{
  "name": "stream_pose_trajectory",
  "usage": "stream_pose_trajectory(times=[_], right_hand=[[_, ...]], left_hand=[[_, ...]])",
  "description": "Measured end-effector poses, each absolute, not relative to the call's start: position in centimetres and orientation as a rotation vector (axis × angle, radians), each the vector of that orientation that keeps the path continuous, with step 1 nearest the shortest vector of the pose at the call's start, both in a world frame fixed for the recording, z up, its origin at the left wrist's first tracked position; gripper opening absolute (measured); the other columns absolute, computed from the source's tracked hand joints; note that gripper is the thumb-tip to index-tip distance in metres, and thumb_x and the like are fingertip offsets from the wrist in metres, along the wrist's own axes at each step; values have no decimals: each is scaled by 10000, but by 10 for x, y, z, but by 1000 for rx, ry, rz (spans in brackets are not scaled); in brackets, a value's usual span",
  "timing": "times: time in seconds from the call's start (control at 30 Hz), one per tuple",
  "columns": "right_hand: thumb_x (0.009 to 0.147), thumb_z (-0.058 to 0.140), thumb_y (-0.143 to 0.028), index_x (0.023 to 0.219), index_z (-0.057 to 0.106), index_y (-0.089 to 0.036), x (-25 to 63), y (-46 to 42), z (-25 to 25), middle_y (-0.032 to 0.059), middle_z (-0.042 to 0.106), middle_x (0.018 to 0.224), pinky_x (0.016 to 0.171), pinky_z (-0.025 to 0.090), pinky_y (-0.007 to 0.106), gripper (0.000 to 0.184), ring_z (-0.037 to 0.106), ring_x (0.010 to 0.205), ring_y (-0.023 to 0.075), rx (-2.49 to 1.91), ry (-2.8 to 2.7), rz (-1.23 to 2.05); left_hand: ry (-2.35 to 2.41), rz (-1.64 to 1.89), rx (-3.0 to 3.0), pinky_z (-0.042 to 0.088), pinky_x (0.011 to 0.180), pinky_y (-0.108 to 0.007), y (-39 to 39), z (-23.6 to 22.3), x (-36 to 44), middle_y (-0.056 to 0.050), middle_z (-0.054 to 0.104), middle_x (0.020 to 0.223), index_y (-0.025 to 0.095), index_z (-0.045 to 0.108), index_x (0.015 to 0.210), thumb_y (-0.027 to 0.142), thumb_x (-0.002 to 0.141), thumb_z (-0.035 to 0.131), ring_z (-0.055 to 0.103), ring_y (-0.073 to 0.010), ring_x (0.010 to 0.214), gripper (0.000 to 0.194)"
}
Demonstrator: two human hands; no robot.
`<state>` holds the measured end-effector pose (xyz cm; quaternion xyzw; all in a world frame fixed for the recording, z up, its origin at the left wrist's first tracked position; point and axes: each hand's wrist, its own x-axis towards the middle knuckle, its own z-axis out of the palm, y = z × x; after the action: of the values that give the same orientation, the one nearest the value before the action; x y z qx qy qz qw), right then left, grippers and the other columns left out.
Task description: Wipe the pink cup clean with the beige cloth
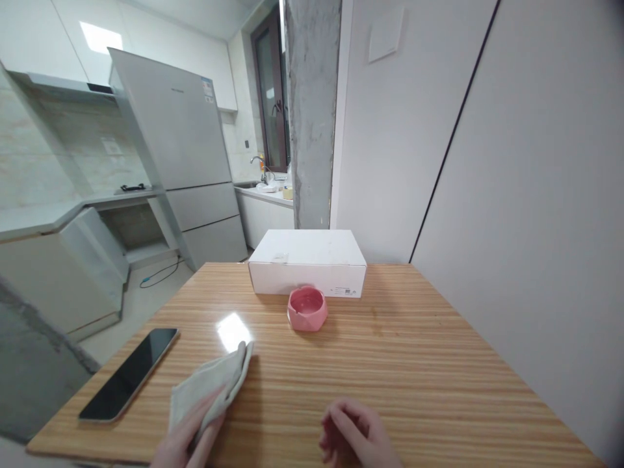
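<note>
My left hand [192, 434] grips a folded pale grey-green cloth [209, 385] by its lower edge, with the cloth standing at a slant over the near left of the wooden table [414, 364]. To the right, my right hand [358, 434] is at the table's near side, its fingers curled in and the thumb bent over them; I see nothing in it. Beyond both hands sits a pink faceted bowl [308, 322], like an ashtray, in front of a white box [307, 276]. A dark-screened smartphone [130, 375] lies left of the cloth.
The table's left edge runs close beside the phone. A white wall panel [526, 195] stands along the right, and a bare concrete column [312, 117] rises behind the box. Past the table on the left are a refrigerator [180, 149], counters and a sink.
</note>
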<state>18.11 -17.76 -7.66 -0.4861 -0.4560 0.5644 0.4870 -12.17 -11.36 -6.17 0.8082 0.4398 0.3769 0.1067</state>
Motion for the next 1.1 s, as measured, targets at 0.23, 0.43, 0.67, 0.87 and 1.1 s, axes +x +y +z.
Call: stream_pose_trajectory(times=[0.23, 0.43, 0.67, 0.87, 1.1], right_hand=[[727, 552, -739, 1096, 644, -194, 186, -177, -49, 149, 650, 1172, 873, 494, 469, 664, 613, 1090, 297, -656, -577, 1805], [739, 654, -548, 896, 698, -133, 225, -194, -48, 135, 731, 839, 769, 558, 419, 445, 678, 942, 319, -935, -365, 1638], [739, 715, -261, 1087, 618, -196, 254, -180, -13, 38, 742, 946, 863, 558, 361, 367, 681, 969, 245, -965, 153, 1115], [749, 718, -341, 1168, 589, -204, 257, -109, -7, 58, 685, 1140, 879, 545, 313, 460, 635, 1075, 214, -1053, -227, 735], [783, 668, -450, 1054, 666, -145, 215, -40, -34, 123, 681, 1126, 1035, 410, 426, 407, 573, 1160, 282, -1148, -832, 538]], left_hand=[[710, 982, 2473, 512, 936, -322, -129, -57, 19, -78, 635, 1238, 260, 527, 1310, 303, 945, 426, 607, -205, 1129, 381], [378, 917, 2598, 413, 1041, -457, -119, -37, 47, -88, 560, 1333, 309, 517, 1293, 330, 836, 624, 481, -271, 1269, 470], [1016, 1109, 2029, 324, 1077, -495, 1, -9, 53, -173, 451, 1366, 166, 418, 1340, 337, 626, 790, 420, -324, 1285, 823], [951, 1049, 1741, 451, 903, -401, 32, -33, 59, -91, 648, 1107, 184, 528, 1149, 330, 536, 836, 610, -275, 1025, 702], [913, 1153, 1601, 417, 964, -396, -2, -19, 61, -113, 586, 1215, 193, 469, 1215, 283, 452, 881, 555, -282, 1122, 872]])
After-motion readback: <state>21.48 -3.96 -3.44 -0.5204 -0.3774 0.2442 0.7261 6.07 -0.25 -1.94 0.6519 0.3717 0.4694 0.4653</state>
